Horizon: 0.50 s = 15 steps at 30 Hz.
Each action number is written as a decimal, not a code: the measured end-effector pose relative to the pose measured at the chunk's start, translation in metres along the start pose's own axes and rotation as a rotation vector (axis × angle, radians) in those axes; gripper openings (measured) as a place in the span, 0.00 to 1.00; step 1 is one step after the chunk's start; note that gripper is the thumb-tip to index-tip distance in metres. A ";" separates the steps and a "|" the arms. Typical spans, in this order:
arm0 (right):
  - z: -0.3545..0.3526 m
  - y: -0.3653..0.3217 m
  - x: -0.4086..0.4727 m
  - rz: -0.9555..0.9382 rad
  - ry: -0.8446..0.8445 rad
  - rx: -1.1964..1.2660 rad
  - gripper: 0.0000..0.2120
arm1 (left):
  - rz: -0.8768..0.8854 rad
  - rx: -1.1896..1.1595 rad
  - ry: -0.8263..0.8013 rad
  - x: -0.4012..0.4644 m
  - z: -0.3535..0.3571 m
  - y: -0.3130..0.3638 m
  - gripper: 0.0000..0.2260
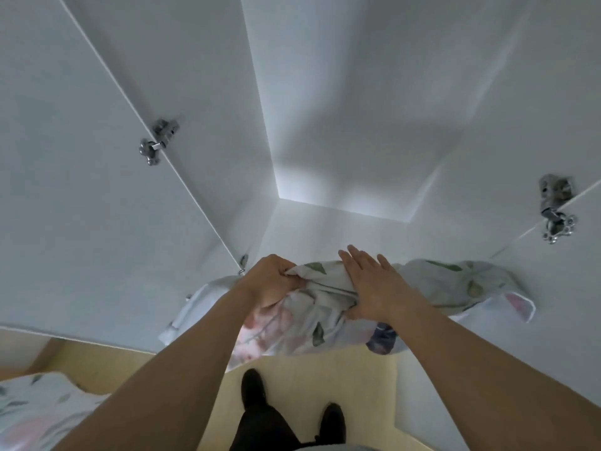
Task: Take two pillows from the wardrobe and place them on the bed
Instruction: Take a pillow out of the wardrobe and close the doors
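Both arms reach forward into the open white wardrobe (341,125). The left hand (271,281) is closed in a fist on the bunched cover of the floral pillow (325,320). The right hand (370,284) lies flat on it, fingers spread, thumb probably tucked under. The pillow sits at the wardrobe's front edge, above the floor.

- The soft, crumpled floral-print cloth pillow (312,307) is showing a matt weave.
- The white wardrobe panels (341,92) are looking smooth and matt — likely laminate.
- The shiny metal hinges (158,141) are glinting.
- The pale wood-look floor (292,379) is appearing smooth.
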State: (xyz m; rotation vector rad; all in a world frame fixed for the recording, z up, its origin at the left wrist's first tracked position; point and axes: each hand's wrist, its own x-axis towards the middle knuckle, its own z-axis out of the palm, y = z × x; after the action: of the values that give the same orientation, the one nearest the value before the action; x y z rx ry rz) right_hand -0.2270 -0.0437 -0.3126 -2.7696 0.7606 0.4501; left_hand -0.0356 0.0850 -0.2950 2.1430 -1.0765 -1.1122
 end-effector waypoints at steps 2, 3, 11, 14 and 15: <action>-0.004 -0.012 0.007 -0.044 0.005 0.046 0.50 | -0.013 -0.011 0.014 -0.012 -0.002 -0.002 0.08; -0.007 -0.018 0.011 -0.046 -0.031 0.062 0.48 | -0.019 -0.010 0.027 -0.019 -0.003 -0.004 0.08; -0.027 -0.092 0.040 -0.179 -0.237 -0.232 0.04 | -0.130 0.030 0.149 -0.068 -0.009 -0.051 0.11; -0.021 -0.129 0.046 -0.249 -0.245 -0.300 0.08 | -0.195 0.114 0.137 -0.090 -0.022 -0.079 0.11; -0.017 -0.145 0.049 -0.271 -0.249 -0.327 0.10 | -0.213 0.142 0.116 -0.099 -0.028 -0.090 0.10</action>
State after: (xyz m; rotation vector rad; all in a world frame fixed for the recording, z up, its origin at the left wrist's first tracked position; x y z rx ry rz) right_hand -0.1066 0.0500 -0.2933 -2.9679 0.2675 0.9102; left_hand -0.0099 0.2193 -0.3000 2.4491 -0.9157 -1.0146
